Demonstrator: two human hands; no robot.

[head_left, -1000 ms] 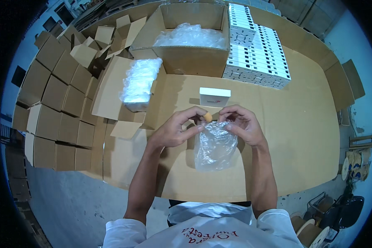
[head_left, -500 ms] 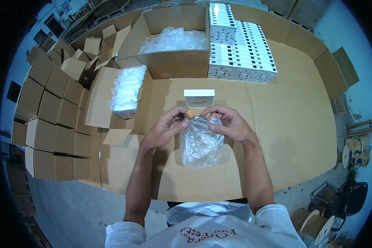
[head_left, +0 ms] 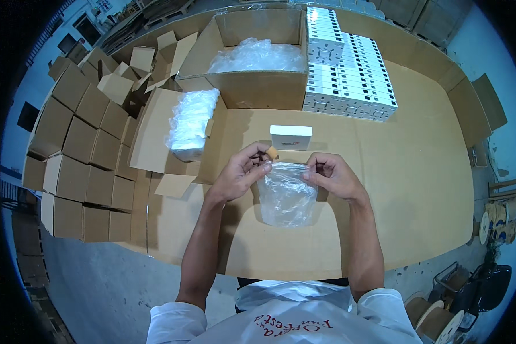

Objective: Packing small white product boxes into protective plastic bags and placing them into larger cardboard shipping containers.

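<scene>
Both hands, left hand (head_left: 239,174) and right hand (head_left: 331,175), are pinching the top edge of a clear, crinkled plastic bag (head_left: 285,195) above the cardboard-covered worktop (head_left: 418,172), near a small white rectangular box (head_left: 291,137).

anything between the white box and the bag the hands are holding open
Nothing visible: bare cardboard lies between the small white box and the clear bag, held at its top edge by the left hand and right hand.

Packing warehouse, cardboard-covered table (head_left: 418,172), stacked brown cartons (head_left: 86,155), rows of white boxes (head_left: 347,69), concrete floor (head_left: 97,286)
</scene>
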